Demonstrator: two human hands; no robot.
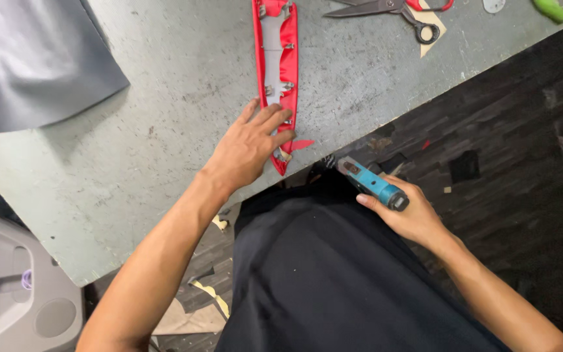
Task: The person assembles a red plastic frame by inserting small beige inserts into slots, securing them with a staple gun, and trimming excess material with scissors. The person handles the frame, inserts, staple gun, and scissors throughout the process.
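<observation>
While the left hand [250, 145] lies flat with fingers spread on the pointed near end of a long red trim strip [277, 78] on the grey table [164, 130], the right hand [406, 212] grips a blue stapler [373, 184] below the table edge. Scissors [392, 10] and grey sheet [34, 58] lie farther back.

Glossy red cloth strip [288, 58] (satin-like); rough, speckled matt table [164, 130].
</observation>
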